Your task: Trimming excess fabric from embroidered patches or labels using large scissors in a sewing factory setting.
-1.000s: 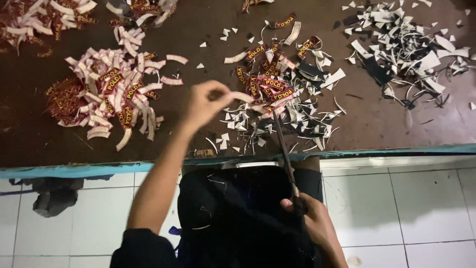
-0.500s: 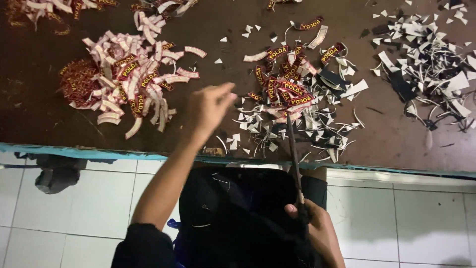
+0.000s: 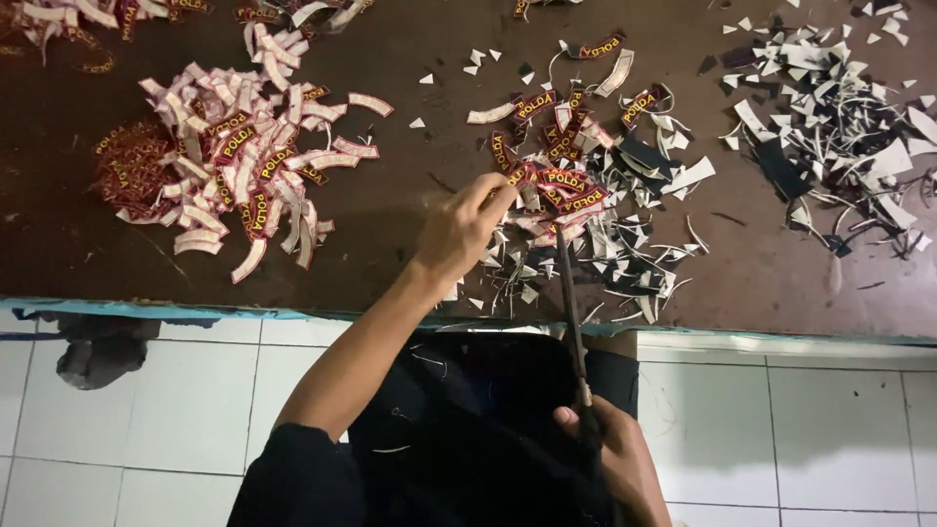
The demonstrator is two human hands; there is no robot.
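Note:
My left hand reaches onto the dark brown table and pinches a curved red embroidered patch at the edge of a loose pile of red patches and white scraps. My right hand is low, over my dark lap, gripping the handles of long scissors. Their closed blades point up toward the pile.
A heap of cut curved patches, mostly white side up, lies at the left. A mound of red patches sits beside it. Black and white offcuts cover the right. The table has a blue front edge above white floor tiles.
My left hand has moved forward and right from above the table edge to the middle pile and closed its fingers on a patch. The scissors stay roughly where they were.

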